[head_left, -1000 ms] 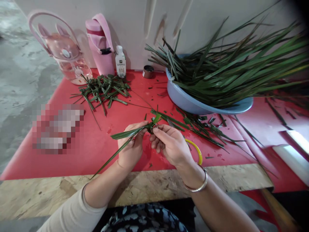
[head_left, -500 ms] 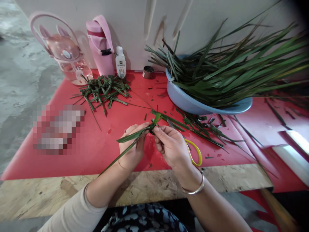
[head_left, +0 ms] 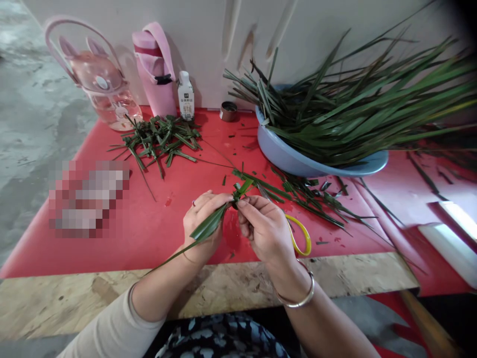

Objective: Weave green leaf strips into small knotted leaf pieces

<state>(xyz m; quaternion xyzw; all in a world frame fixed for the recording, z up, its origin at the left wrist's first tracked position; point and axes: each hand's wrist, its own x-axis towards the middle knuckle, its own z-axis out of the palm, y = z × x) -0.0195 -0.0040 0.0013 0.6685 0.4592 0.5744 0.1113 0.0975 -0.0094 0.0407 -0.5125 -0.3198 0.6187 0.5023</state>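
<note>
Left grip [head_left: 197,214]: pinches the leaf [head_left: 208,226] near its folded end [head_left: 237,192], apparently steadying it.
Right grip [head_left: 265,223]: pinches that end opposite, perhaps for control.
Leaf: front-left of the basin [head_left: 285,155].
Scraps [head_left: 316,201]: just before the basin.
Blades [head_left: 372,117]: overhang the basin, seemingly too long for it.

Our left hand [head_left: 197,216] has room over the red table [head_left: 149,228] at 9 o'clock, till we bump a blurry thing [head_left: 91,196]. The long leaf [head_left: 207,226] we hold pokes out at 8, and a leaf pile [head_left: 160,132] with bottles [head_left: 164,97] behind it blocks us at 11. We can go up at 12 to a little tin [head_left: 228,112]. By our right hand [head_left: 270,231], a blue tub [head_left: 283,154] is at 1, leaf scraps [head_left: 311,200] at 2, and a yellow loop [head_left: 307,237] at 3
</note>
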